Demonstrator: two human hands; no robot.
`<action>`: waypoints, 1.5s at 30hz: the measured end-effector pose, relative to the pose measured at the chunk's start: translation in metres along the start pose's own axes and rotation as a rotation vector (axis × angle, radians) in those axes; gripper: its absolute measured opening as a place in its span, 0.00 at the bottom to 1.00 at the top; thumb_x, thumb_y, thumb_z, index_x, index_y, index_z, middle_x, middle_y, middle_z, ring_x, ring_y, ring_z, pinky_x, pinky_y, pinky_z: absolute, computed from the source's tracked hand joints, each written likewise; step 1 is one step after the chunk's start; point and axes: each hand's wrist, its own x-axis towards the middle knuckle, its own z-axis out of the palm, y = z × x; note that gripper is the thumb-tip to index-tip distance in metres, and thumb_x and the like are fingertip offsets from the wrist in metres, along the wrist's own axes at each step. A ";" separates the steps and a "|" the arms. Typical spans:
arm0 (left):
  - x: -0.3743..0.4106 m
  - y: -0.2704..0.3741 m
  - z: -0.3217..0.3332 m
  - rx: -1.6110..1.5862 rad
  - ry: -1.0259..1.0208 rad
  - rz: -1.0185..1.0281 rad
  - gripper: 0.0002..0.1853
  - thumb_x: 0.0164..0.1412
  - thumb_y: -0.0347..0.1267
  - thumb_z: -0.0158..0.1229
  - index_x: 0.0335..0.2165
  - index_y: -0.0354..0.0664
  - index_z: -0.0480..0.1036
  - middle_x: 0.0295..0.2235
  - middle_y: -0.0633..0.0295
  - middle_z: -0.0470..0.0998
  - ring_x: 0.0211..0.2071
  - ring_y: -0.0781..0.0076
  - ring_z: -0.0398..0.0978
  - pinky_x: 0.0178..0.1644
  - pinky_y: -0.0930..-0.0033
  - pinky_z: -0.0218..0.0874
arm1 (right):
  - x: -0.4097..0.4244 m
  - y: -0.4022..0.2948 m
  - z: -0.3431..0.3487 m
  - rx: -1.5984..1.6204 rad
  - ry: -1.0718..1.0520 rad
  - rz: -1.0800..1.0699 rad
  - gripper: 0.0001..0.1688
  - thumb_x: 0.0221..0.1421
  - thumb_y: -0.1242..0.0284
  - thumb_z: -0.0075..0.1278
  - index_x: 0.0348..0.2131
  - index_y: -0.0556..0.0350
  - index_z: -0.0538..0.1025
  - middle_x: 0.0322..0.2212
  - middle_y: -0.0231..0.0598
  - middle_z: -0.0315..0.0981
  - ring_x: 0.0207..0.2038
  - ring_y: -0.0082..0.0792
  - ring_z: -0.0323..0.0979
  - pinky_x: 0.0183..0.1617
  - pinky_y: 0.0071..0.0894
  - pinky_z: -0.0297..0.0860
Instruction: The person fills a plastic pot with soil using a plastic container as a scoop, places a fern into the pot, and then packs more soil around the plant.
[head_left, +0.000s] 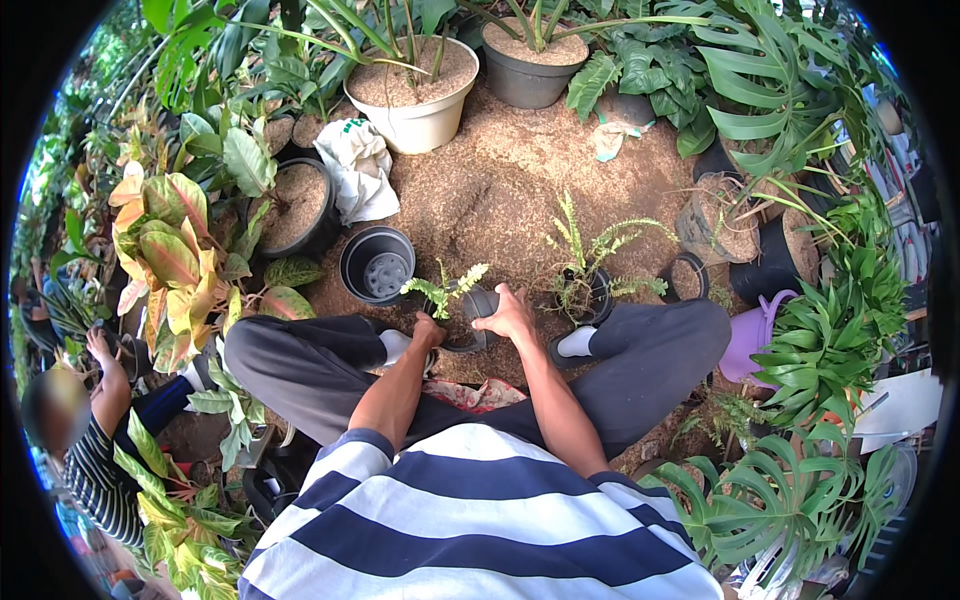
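Observation:
Between my feet, my right hand (510, 311) grips a small black plastic plant pot (480, 306) that lies tipped on its side. My left hand (429, 330) is low at the left, against a dark pot rim beneath a small fern (448, 289) with pale green fronds; its fingers are partly hidden, and what they hold is unclear. Just beyond my left foot stands an empty black pot (377, 265) with holes in its base. To the right, a larger fern (581, 259) grows in another black pot (598, 296), near my right foot.
Mixed loose substrate (480, 195) covers the ground. Beyond stand a white pot (424, 124) and a grey pot (529, 79) with large plants. A white sack (358, 169) lies at the left, a purple bucket (746, 345) at the right. Another person (105, 450) sits at the far left among plants.

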 end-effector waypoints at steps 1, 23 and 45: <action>0.000 0.000 0.000 -0.002 0.001 -0.006 0.48 0.44 0.36 0.63 0.54 0.23 0.42 0.44 0.35 0.71 0.46 0.47 0.72 0.48 0.60 0.65 | -0.002 -0.002 -0.002 0.002 0.000 -0.001 0.58 0.24 0.52 0.70 0.54 0.52 0.63 0.52 0.61 0.57 0.55 0.57 0.60 0.57 0.45 0.61; -0.003 0.003 0.001 -0.046 0.044 0.021 0.38 0.47 0.32 0.57 0.49 0.23 0.47 0.42 0.32 0.71 0.46 0.42 0.71 0.50 0.58 0.64 | 0.010 0.009 -0.001 0.119 -0.001 -0.007 0.58 0.22 0.53 0.71 0.52 0.57 0.64 0.49 0.60 0.61 0.52 0.53 0.64 0.54 0.42 0.64; 0.004 0.009 0.009 -0.202 0.086 -0.118 0.33 0.54 0.42 0.50 0.49 0.33 0.47 0.44 0.33 0.70 0.48 0.40 0.69 0.51 0.54 0.60 | 0.094 0.050 0.040 0.687 0.371 0.469 0.55 0.35 0.54 0.68 0.55 0.54 0.54 0.51 0.58 0.49 0.49 0.50 0.61 0.51 0.45 0.65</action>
